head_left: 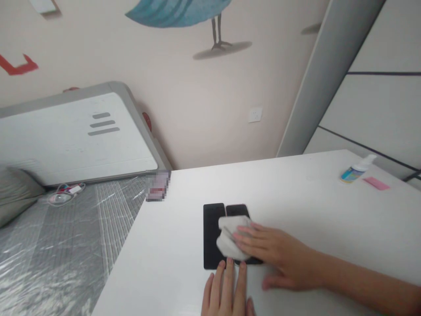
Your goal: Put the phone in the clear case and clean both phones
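Observation:
Two black smartphones lie side by side on the white table: the left phone (211, 239) shows most of its dark face, while the right phone (237, 210) is largely covered. A crumpled white cloth (227, 239) rests on the right phone and reaches over the left one's edge. My right hand (278, 250) holds the cloth down under its extended fingers, with the thumb low near the tabletop. At the phones' near edge, my left hand (225, 292) lies with fingers stretched and slightly apart, its fingertips touching or very close to the phones and holding nothing.
A spray bottle (357, 170) and a pink strip (376, 183) lie at the table's (158, 267) far right. Something pixelated (158, 185) sits at its far left corner. Left is a plastic-covered bed (75, 250) with a cable (66, 195) and pillow (16, 193); a wall stands behind.

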Action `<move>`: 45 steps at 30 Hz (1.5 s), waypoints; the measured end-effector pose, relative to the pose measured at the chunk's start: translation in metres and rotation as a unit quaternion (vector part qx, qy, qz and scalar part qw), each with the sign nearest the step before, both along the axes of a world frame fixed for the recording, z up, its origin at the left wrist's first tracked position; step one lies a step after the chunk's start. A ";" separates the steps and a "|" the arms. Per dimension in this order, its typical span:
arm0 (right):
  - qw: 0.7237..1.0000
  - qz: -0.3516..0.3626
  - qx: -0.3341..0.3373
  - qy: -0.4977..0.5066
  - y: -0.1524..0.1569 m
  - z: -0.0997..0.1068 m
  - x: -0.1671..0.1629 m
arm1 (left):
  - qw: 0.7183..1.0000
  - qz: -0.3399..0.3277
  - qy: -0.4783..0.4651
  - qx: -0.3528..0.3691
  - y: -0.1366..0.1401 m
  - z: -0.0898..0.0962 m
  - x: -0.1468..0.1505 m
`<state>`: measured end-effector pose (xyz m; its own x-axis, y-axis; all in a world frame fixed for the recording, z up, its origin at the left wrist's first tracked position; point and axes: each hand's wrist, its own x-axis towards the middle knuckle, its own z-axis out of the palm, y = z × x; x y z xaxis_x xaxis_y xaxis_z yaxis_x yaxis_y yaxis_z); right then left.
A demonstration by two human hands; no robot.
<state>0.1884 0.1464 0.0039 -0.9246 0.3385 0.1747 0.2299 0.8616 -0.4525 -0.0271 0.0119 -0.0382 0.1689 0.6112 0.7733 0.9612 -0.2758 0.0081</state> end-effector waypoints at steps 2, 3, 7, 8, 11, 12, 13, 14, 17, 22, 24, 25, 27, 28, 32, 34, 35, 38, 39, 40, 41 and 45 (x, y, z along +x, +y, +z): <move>0.999 0.054 -0.003 -0.004 -0.001 0.001 0.006 | 1.000 0.000 -0.006 0.007 0.000 -0.001 0.000; 0.998 0.065 0.011 -0.005 0.003 0.002 0.009 | 1.000 -0.001 -0.005 0.006 -0.001 -0.001 0.000; 0.999 -0.028 0.046 0.002 0.028 0.002 0.008 | 1.000 -0.002 0.006 -0.019 -0.002 0.000 0.001; 0.998 -0.039 0.039 -0.002 0.030 0.003 0.004 | 1.000 0.001 -0.004 -0.022 -0.003 -0.001 0.002; 1.000 -0.007 0.009 -0.007 0.013 0.008 -0.005 | 0.999 0.010 -0.050 -0.016 -0.003 -0.007 0.007; 1.000 0.014 0.002 -0.005 0.004 0.009 -0.004 | 0.998 0.010 -0.063 -0.011 -0.003 -0.010 0.009; 0.999 0.036 0.000 -0.003 -0.004 0.010 -0.001 | 0.997 0.008 -0.075 -0.008 -0.003 -0.012 0.010; 0.999 0.052 0.003 0.000 -0.009 0.009 0.004 | 0.996 0.004 -0.084 -0.006 -0.003 -0.014 0.011; 0.998 0.052 0.037 0.000 0.000 0.005 0.022 | 0.996 -0.006 -0.085 -0.013 -0.003 -0.012 0.009; 0.994 -0.056 0.080 -0.039 0.038 0.005 0.012 | 0.998 -0.027 0.004 -0.064 -0.004 0.006 -0.003; 0.996 -0.045 0.068 -0.032 0.035 0.009 -0.005 | 0.996 -0.036 0.027 -0.072 -0.005 0.011 -0.006; 0.998 -0.014 0.054 -0.020 0.031 0.010 -0.014 | 0.996 -0.037 0.031 -0.071 -0.005 0.012 -0.007; 0.999 0.050 0.017 0.011 0.024 0.010 -0.026 | 0.997 -0.037 0.029 -0.064 -0.006 0.013 -0.008; 0.998 0.065 0.005 0.018 0.024 0.009 -0.029 | 0.997 -0.038 0.029 -0.063 -0.007 0.013 -0.008; 1.000 -0.012 0.016 -0.013 0.037 0.004 -0.030 | 0.995 -0.038 0.043 -0.085 -0.008 0.013 -0.008; 0.999 -0.031 0.019 -0.023 0.035 0.004 -0.030 | 0.995 -0.037 0.044 -0.085 -0.008 0.012 -0.007; 0.999 -0.024 0.015 -0.017 0.030 0.005 -0.032 | 0.995 -0.035 0.040 -0.082 -0.008 0.011 -0.007; 0.998 0.058 -0.027 0.009 0.014 0.008 -0.042 | 0.997 -0.028 0.023 -0.062 -0.009 0.010 -0.005; 0.997 0.069 -0.032 0.007 0.012 0.010 -0.047 | 0.998 -0.027 0.022 -0.061 -0.009 0.010 -0.005; 0.997 0.072 -0.027 -0.002 0.013 0.011 -0.052 | 0.997 -0.028 0.026 -0.065 -0.009 0.011 -0.004; 0.998 0.061 -0.015 -0.014 0.017 0.012 -0.058 | 0.996 -0.030 0.032 -0.073 -0.010 0.012 -0.004; 0.998 0.007 0.033 -0.044 0.030 0.013 -0.081 | 0.996 -0.018 0.029 -0.086 -0.011 0.011 -0.002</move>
<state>0.1073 0.1767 0.0173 -0.9422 0.3155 0.1130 0.2539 0.8921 -0.3737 -0.0293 0.0010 -0.0277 0.2353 0.7269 0.6452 0.9507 -0.3102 0.0028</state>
